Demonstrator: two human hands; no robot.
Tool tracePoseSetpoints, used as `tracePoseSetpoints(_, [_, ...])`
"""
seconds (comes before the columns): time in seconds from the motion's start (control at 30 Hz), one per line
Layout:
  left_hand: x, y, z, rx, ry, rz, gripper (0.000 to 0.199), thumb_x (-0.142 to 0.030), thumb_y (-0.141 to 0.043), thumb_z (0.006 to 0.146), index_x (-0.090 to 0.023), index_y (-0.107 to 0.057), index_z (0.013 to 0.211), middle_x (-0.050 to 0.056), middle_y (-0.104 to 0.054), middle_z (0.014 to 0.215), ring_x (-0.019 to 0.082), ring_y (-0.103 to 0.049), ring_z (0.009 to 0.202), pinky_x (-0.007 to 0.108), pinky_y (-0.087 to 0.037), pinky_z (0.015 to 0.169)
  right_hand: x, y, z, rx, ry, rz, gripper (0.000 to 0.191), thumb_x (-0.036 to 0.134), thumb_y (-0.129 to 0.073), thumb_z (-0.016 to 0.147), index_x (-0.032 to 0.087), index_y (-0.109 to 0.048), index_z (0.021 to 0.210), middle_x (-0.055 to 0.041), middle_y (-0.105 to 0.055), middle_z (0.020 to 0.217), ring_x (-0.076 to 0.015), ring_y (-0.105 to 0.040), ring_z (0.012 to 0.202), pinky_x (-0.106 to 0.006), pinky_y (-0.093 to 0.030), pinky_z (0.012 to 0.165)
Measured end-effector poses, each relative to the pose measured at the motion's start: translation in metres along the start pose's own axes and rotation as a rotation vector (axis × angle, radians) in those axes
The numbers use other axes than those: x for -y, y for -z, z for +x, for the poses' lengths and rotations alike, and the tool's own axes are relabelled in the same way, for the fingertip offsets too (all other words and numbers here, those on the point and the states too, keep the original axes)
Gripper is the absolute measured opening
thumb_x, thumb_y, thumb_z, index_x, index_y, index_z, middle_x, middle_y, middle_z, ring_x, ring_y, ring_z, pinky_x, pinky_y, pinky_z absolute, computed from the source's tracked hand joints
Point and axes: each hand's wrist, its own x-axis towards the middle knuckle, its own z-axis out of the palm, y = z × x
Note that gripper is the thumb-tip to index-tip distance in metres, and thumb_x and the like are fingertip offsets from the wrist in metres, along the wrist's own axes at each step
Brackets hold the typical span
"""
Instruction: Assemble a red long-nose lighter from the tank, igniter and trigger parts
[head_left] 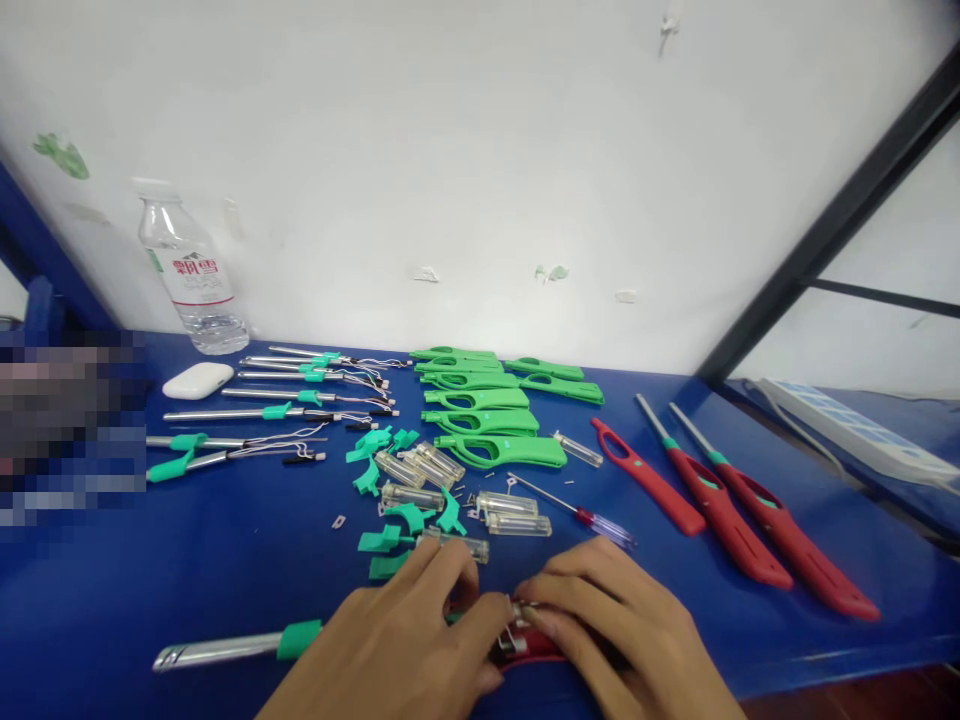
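Observation:
At the table's front edge lies a partly assembled gas lighter with a metal barrel [225, 652], a green collar [298, 638] and a red handle shell [531, 646]. My left hand [409, 635] is closed over its middle, thumb and fingers bent at the near end of the handle. The fingers of my right hand [626, 620] are closed on the red handle from the other side, pinching at its inside. A small metal piece [513, 640] shows between my hands. Most of the handle's inside is hidden by my fingers.
Just beyond my hands lie clear fuel tanks [517, 525], green triggers [382, 540] and a screwdriver [600, 522]. Farther back are green handle shells [502, 452] and metal barrels with wires [232, 414]. Red lighters [750, 540] lie right; a water bottle [199, 275] stands left.

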Motion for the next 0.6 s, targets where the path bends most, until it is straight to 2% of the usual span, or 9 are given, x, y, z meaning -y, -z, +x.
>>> tracePoseSetpoints(0.17, [-0.0012, -0.0007, 0.0009, 0.011, 0.011, 0.001, 0.055, 0.0, -0.089, 0.098, -0.035, -0.074, 0.137, -0.003, -0.077, 0.135, 0.018, -0.078, 0.083, 0.028, -0.059, 0.063, 0.0022, -0.0013, -0.0008, 0.011, -0.017, 0.016, 0.046, 0.052, -0.051, 0.141, 0.032, -0.076, 0.108, 0.0097, -0.089, 0.094, -0.0079, -0.088, 0.08, -0.013, -0.069, 0.081])
tracePoseSetpoints(0.33, [0.0, -0.0009, 0.0016, 0.009, 0.004, 0.013, 0.031, -0.013, -0.08, 0.117, -0.035, -0.076, 0.14, -0.001, -0.077, 0.133, 0.016, -0.073, 0.082, 0.024, -0.058, 0.067, 0.0007, 0.0002, -0.0002, 0.005, -0.019, 0.01, 0.046, 0.052, -0.05, 0.141, 0.032, -0.072, 0.105, 0.0107, -0.088, 0.093, -0.007, -0.087, 0.079, -0.012, -0.067, 0.08])
tracePoseSetpoints(0.43, [0.0007, -0.0013, 0.0015, 0.015, -0.017, 0.035, 0.024, -0.018, -0.077, 0.122, -0.034, -0.077, 0.141, 0.001, -0.077, 0.134, 0.017, -0.076, 0.089, 0.022, -0.059, 0.072, -0.0011, 0.0018, 0.0007, 0.001, -0.025, 0.019, 0.046, 0.051, -0.051, 0.141, 0.032, -0.073, 0.105, 0.0102, -0.087, 0.092, -0.0076, -0.087, 0.079, -0.012, -0.067, 0.079])
tracePoseSetpoints(0.6, [0.0002, 0.0017, 0.0006, 0.04, -0.028, 0.044, 0.034, -0.014, -0.075, 0.122, -0.035, -0.076, 0.149, 0.002, -0.077, 0.135, 0.017, -0.08, 0.094, 0.02, -0.061, 0.075, -0.0018, 0.003, -0.0004, 0.028, -0.026, 0.032, 0.042, 0.047, -0.054, 0.14, 0.031, -0.074, 0.107, 0.007, -0.088, 0.093, -0.0102, -0.088, 0.08, -0.015, -0.069, 0.08])
